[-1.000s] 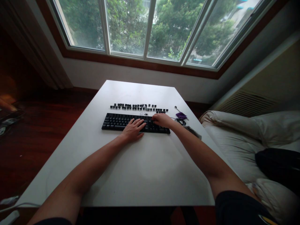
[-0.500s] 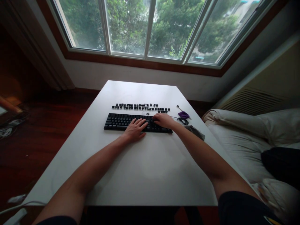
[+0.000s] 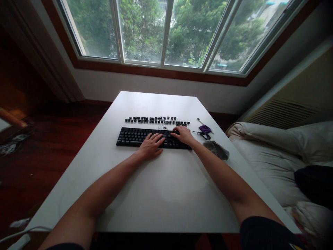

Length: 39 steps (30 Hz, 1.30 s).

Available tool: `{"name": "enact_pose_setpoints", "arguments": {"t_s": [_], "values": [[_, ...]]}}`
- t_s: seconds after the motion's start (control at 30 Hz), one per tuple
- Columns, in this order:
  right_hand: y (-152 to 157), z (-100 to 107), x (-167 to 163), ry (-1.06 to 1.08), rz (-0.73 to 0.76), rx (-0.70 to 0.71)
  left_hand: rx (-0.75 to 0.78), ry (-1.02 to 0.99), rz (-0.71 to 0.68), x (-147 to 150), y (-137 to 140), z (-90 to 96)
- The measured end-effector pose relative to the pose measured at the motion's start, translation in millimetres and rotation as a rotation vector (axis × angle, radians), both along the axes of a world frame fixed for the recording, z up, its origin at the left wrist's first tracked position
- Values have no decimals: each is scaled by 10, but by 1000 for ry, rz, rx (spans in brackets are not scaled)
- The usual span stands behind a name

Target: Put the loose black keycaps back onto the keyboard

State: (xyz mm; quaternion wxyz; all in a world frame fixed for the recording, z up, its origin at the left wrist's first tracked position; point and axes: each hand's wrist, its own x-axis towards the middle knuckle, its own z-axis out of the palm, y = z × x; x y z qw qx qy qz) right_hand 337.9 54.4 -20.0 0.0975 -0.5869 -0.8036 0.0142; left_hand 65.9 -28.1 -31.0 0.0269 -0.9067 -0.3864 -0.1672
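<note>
A black keyboard [image 3: 135, 136] lies across the middle of a white table [image 3: 161, 187]. My left hand [image 3: 150, 146] rests flat on its near edge with the fingers spread over the keys. On the right part of the keyboard, my right hand [image 3: 184, 135] reaches its fingertips to the far row. Whether it pinches anything is hidden. Behind the keyboard runs a row of several loose black keycaps [image 3: 156, 120].
A purple tool [image 3: 204, 128] with a black cable and a grey cloth [image 3: 216, 149] lie right of the keyboard. A bed with white pillows [image 3: 275, 146] borders the table's right side. Windows stand behind; dark wooden floor [image 3: 44, 149] lies left.
My right hand has shifted slightly, its fingers stretching toward the keyboard's far edge. The view has tilted a little. My left hand stays in place.
</note>
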Motion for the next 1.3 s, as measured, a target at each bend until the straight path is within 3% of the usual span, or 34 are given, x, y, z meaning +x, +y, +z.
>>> {"name": "enact_pose_setpoints", "arguments": {"t_s": [0.27,0.37,0.47,0.67,0.93,1.0,1.17,1.3], "values": [[102,-15,92,96,53,-10,6,7,10,-4,-18,12],[243,9,191,162,-12,5,9,15,3,-6,-10,1],[412,45,253,51,-103,99,9,18,7,-4,-1,-7],[663,81,219,-164,-34,98,0,16,5,-4,7,-5],[544,152,129,-130,22,144,-12,8,1,1,-10,26],[473,177,141,-57,60,106,-12,7,-2,2,-6,25],[352,258,273,97,236,-169,-12,-3,2,7,5,8],[285,336,331,125,297,-191,-14,-6,-1,-3,3,4]]}}
